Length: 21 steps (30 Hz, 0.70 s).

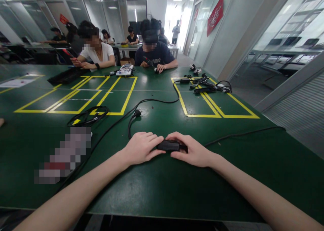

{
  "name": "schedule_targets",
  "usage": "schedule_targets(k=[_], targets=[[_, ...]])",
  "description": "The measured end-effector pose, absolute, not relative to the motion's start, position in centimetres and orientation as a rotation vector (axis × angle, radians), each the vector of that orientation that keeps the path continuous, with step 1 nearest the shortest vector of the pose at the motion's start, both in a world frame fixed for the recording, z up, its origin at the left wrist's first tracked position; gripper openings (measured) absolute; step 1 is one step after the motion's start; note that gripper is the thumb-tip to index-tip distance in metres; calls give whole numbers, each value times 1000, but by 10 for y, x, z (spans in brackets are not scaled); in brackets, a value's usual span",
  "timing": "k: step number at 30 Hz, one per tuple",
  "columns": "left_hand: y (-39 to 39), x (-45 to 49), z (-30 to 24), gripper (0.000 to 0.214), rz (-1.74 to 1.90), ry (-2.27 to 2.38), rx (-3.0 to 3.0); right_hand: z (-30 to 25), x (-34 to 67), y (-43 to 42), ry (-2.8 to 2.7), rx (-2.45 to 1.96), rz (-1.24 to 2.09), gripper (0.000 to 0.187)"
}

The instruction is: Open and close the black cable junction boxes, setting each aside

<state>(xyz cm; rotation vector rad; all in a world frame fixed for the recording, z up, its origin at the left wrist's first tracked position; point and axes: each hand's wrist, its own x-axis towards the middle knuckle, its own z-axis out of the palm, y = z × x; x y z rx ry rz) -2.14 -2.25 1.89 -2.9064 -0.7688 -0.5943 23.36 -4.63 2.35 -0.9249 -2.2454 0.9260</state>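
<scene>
Between my two hands lies a black power adapter (169, 145), a small box with a cord at each end, low over the green table (152, 183). My left hand (141, 148) grips its left end, thumb and fingers closed around it. On the other end, my right hand (191, 149) holds with thumb and fingers curled about the box and its cord. A thick cord with a black mains plug (137, 113) lies just beyond my left hand. From the right hand a thin black cord (243, 133) runs off to the table's right edge.
A coiled black cable (88, 116) with a yellow tag lies left, near a blurred-out flat object (68, 153). A long cord (149, 100) crosses the table toward a heap of black cables (205, 84). Yellow tape marks the surface. Two people sit opposite, beside a white device (125, 70).
</scene>
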Motion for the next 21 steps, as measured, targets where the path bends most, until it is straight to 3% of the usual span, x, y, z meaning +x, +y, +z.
schedule_targets(k=[4, 9, 13, 21], targets=[[-22, -20, 18, 45, -629, -735, -2896, 27, 234, -45, -1941, -867, 1481, 33], [-25, -22, 23, 44, -937, -660, -2687, 37, 249, -31, -1608, -904, 1682, 43], [-25, -25, 23, 47, -955, -676, -2684, 54, 285, -12, -1286, -1031, 1344, 43], [-15, -24, 15, 29, -760, -670, -2981, 84, 367, 3, -939, -1201, 545, 31]])
